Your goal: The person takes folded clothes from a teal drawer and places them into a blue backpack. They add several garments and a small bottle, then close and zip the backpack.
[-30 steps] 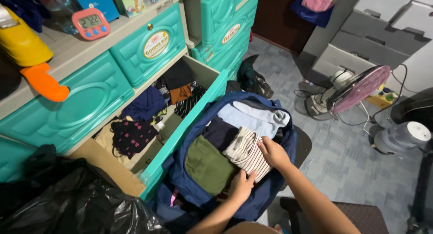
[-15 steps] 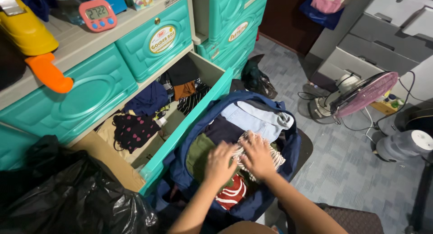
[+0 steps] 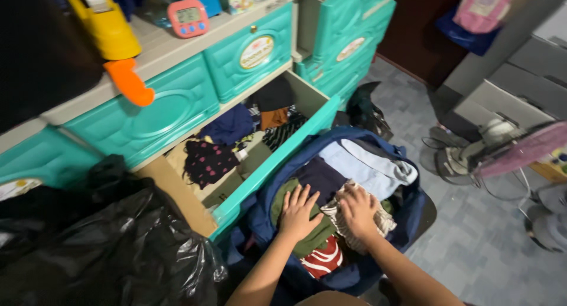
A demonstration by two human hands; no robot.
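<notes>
The soft, folded olive-green garment (image 3: 301, 232) lay in the open navy fabric bag (image 3: 407, 217) beside the pulled-out teal plastic drawer (image 3: 277, 158). The left hand (image 3: 299, 211) pressed flat on it, fingers spread wide and gripping nothing. Just beside it, the right hand (image 3: 358, 210) rested with loosely curled fingers on a rumpled cream-and-dark striped knit top (image 3: 378, 223). A red-and-white striped cloth (image 3: 322, 259) peeked out below, and a smooth pale-blue folded shirt (image 3: 369, 167) filled the bag's far end. A crinkled, glossy black plastic sack (image 3: 112, 253) crowded the left, while grey patterned floor (image 3: 484, 247) lay open at the right.
</notes>
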